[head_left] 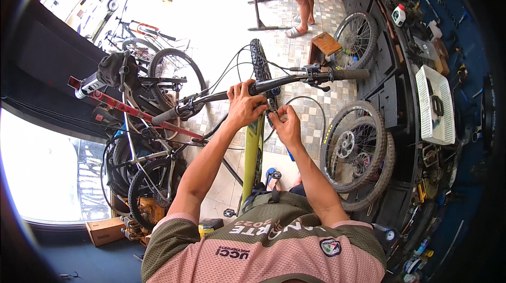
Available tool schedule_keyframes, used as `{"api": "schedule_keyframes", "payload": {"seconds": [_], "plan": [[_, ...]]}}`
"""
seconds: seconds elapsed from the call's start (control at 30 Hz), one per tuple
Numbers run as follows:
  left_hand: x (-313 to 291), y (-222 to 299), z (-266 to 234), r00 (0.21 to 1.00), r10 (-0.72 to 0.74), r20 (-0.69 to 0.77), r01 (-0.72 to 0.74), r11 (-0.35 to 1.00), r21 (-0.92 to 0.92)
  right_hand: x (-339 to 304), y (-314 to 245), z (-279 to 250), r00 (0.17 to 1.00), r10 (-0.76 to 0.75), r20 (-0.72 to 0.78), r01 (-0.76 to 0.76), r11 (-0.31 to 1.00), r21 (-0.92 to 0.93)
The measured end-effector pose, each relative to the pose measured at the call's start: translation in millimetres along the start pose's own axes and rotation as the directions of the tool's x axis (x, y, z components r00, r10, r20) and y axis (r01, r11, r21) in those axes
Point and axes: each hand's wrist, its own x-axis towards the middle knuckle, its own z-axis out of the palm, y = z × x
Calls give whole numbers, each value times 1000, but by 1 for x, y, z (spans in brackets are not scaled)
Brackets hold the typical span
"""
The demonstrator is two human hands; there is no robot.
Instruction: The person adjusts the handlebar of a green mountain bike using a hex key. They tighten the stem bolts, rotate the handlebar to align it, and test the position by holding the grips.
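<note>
The left hand [243, 104] is wrapped tight around the middle of the black handlebar [274, 83] of a green bike [253, 148]. The right hand [287, 122] sits just below it, at 4 o'clock, pinching something small (too tiny to tell what). The bike stands whole and upright. Two loose wheels [356, 151] lean at 3 o'clock. The fiddly bit under the bar looks unfinished.

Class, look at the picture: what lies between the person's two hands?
In the head view, the bike's stem area sits between the left hand and right hand.
</note>
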Motion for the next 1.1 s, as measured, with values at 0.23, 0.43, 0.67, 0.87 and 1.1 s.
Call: {"api": "schedule_keyframes", "payload": {"seconds": [0.23,0.43,0.67,0.87,1.1], "plan": [[2,1,0,1000,0,0,0,1000,-8,4,6,0,1000,23,-8,-23,999,23],[2,1,1,1000,14,-18,-15,1000,-20,5,7,9,997,-59,-44,61,997,39],[4,3,0,1000,2,1,-2,1000,-31,7,12,6,1000,6,21,-9,987,159],[2,1,0,1000,7,-7,-7,1000,-23,13,16,-1,980,145,135,-172,961,215],[2,1,2,1000,1,1,-1,1000,-17,21,24,-3,977,168,131,-186,972,141]]}}
